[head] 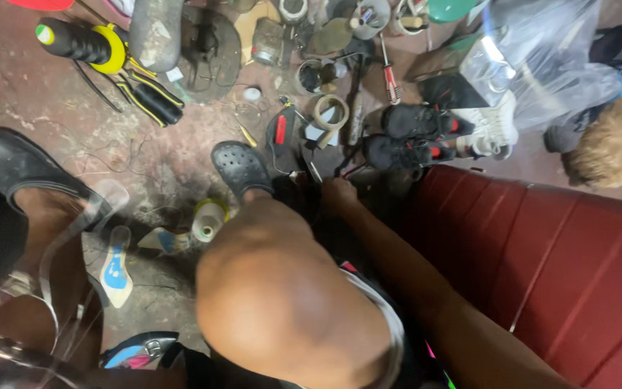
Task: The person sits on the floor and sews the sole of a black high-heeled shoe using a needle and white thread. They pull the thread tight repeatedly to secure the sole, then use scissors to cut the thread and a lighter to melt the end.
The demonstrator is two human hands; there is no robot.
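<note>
Far left, a black clog on the person's foot rests flat on the stained concrete floor. Beside it lie a shoe insole with a blue patch and a spool of pale thread, both near the knee, likely kept within reach. Above them, yellow-and-black pliers lie among loose wire. At centre, the other black clog points toward the scattered tools; a bent knee hides much below it. No left hand shows. The right hand reaches down past the knee, its grip closed around something dark and thin; what it pinches I cannot tell. Just beyond lie a tape roll, a red-handled screwdriver and black sneakers. Right, a red seat.
</note>
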